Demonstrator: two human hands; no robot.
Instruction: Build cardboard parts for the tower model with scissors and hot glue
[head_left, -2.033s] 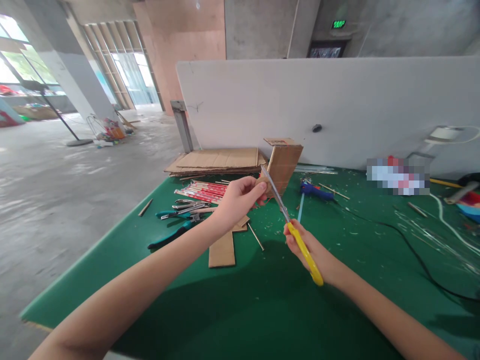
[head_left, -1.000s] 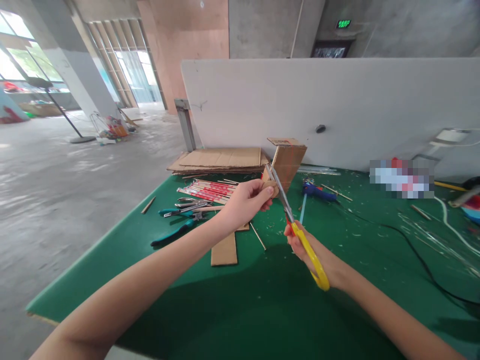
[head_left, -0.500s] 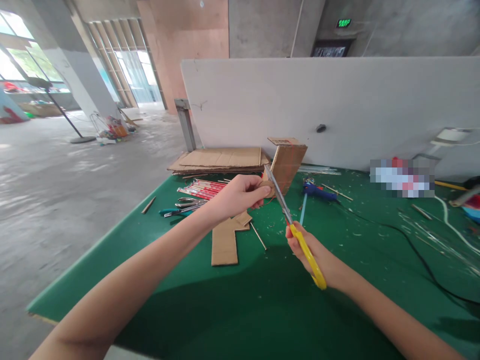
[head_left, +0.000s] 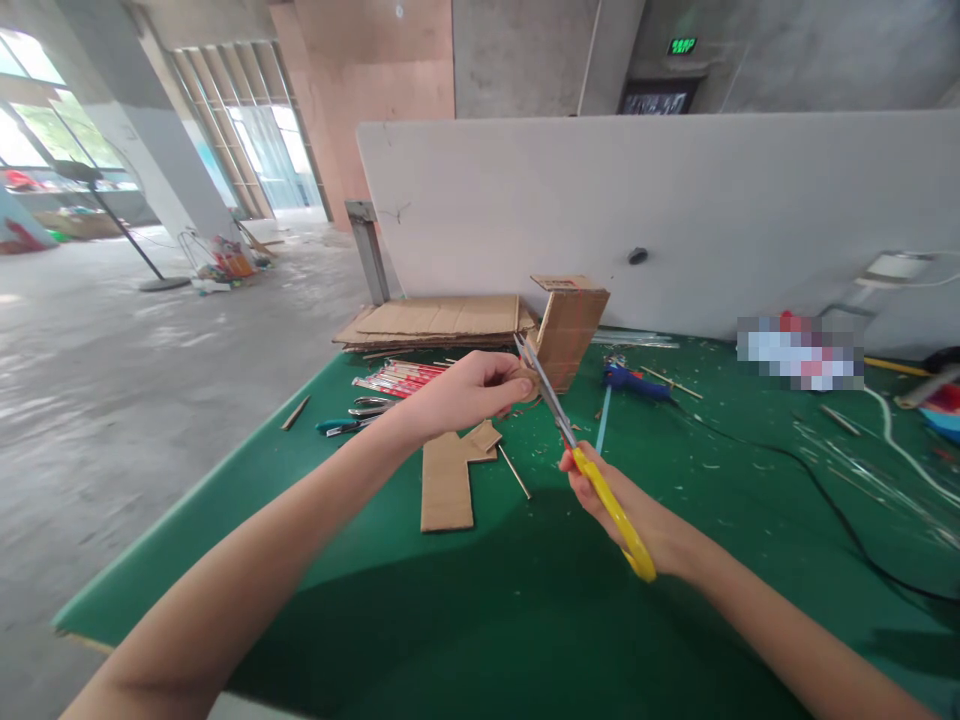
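Between the thumb and fingers of my left hand [head_left: 487, 388] is a small cardboard piece [head_left: 532, 382], mostly covered by the fingertips. My right hand [head_left: 611, 500] grips yellow-handled scissors [head_left: 615, 510], whose blades point up and to the left. The blades lie against the edge of the small piece, with their tips slightly apart. Below my left hand, flat cardboard pieces [head_left: 447, 485] rest on the green table [head_left: 525, 620], beside a thin stick [head_left: 514, 472]. Behind the blades stands a folded cardboard form [head_left: 571, 335].
Stacked cardboard sheets [head_left: 442, 316] lie at the back, before a white panel [head_left: 637, 190]. Red-and-white packets [head_left: 397, 378] and pliers [head_left: 345, 425] lie on the left. A blue glue gun [head_left: 637, 382] trails a black cord [head_left: 795, 455] across the right side.
The scissors have shifted slightly left, and their blade tips are now spread a little apart. My left hand still pinches the small cardboard piece in nearly the same place.
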